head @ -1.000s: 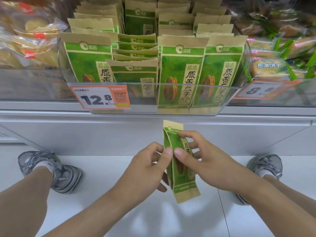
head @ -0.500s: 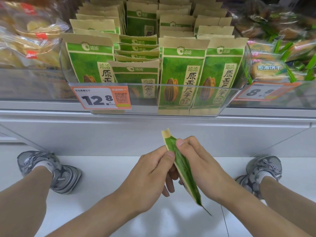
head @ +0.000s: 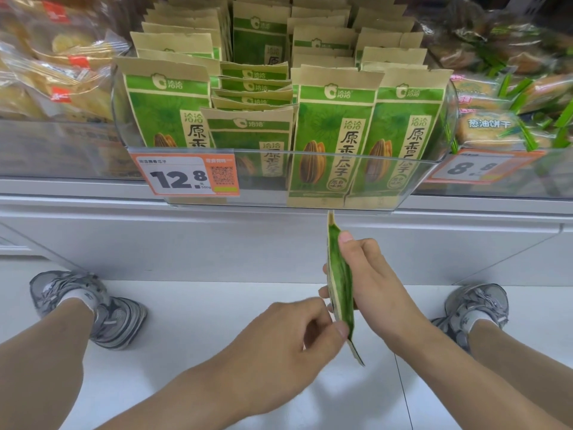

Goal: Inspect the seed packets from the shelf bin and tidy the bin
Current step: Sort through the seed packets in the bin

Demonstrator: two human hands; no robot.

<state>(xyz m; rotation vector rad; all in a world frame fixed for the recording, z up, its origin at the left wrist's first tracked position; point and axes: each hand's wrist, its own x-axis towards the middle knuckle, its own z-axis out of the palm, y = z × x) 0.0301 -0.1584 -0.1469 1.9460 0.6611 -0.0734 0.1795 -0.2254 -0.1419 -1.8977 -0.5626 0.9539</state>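
One seed packet is out of the bin, held edge-on to the camera below the clear shelf bin, so only its thin green side and kraft edges show. Right hand grips it along the upper and middle part, thumb near the top seam, fingers wrapped behind. Left hand pinches the lower edge between thumb and curled fingers; slightly blurred, so exact contact is hard to read. Neither hand is empty.

Step in hand, as I judge it: turning the packet over to check its other face.

To do it well:
- Keep one hand as a pivot and let the other guide the bottom corner, not both squeezing the belly, since the seeds inside could shift and crease the paper.
- Finish the turn until the face is flat to the eyes; edge-on shows nothing of print or seals.
- Check top seam and bottom fold for tears.

The bin holds the remaining packets: right columns stand upright, left front one upright, but the middle column sits lower, with several lying tilted behind it. That gap is likely where tidying is needed. When returning this one, slide it in upright, face forward, level with its neighbours. Price tag is clipped on the bin front, so avoid knocking it.
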